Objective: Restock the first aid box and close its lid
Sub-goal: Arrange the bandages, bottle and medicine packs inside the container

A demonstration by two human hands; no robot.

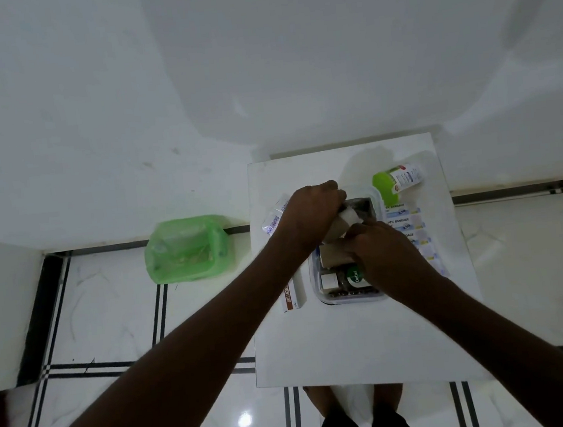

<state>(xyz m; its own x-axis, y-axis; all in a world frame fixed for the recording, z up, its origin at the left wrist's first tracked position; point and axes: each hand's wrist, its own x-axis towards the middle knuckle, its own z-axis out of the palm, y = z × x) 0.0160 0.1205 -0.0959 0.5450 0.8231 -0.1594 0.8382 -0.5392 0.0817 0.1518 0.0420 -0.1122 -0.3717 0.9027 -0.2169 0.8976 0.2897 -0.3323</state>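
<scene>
A green plastic bin bag (pixel 187 248) sits on the tiled floor, left of the white square counter (pixel 354 337). The left hand (pixel 310 210) has its grip closed on a tan bandage roll (pixel 338 225) over the clear plastic first aid box (pixel 350 298). The right hand (pixel 379 248) reaches into the box, but I cannot tell its grip; a green-capped white bottle (pixel 399 179) lies further right.

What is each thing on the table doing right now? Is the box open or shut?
first aid box: open, no lid on it
left hand: gripping a bandage roll over the box
right hand: reaching into the box, hold unclear
Dettol bottle: lying inside the box
ointment carton: flat on the table, left of the box
green-capped bottle: on its side, capped
bandage strips: laid out right of the box
</scene>
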